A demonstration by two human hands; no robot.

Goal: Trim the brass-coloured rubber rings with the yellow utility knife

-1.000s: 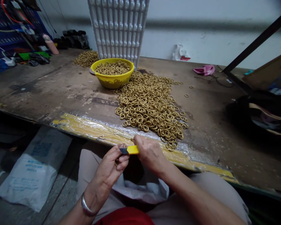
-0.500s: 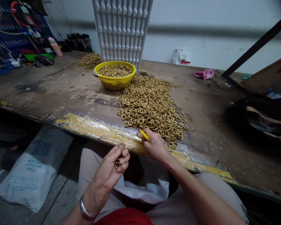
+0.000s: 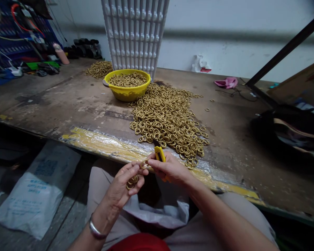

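My left hand (image 3: 124,186) is closed around a small stack of brass rings (image 3: 132,181) held in the palm. My right hand (image 3: 170,169) grips a yellow utility knife (image 3: 159,153) and pinches one brass ring (image 3: 144,164) between thumb and forefinger, touching the left fingertips. Both hands hover over my lap just in front of the taped bench edge (image 3: 107,146). A large heap of brass rings (image 3: 167,120) lies on the bench right behind the hands.
A yellow basin (image 3: 127,91) full of rings stands behind the heap, before a white slatted crate (image 3: 134,35). A second ring pile (image 3: 99,68) lies far left. Pink cloth (image 3: 226,82), a dark bag (image 3: 290,129) at right, a white sack (image 3: 31,195) on the floor.
My right hand reached forward to the heap with the knife, then drew back to the left hand carrying one ring. The left hand stayed over the lap with its stack.
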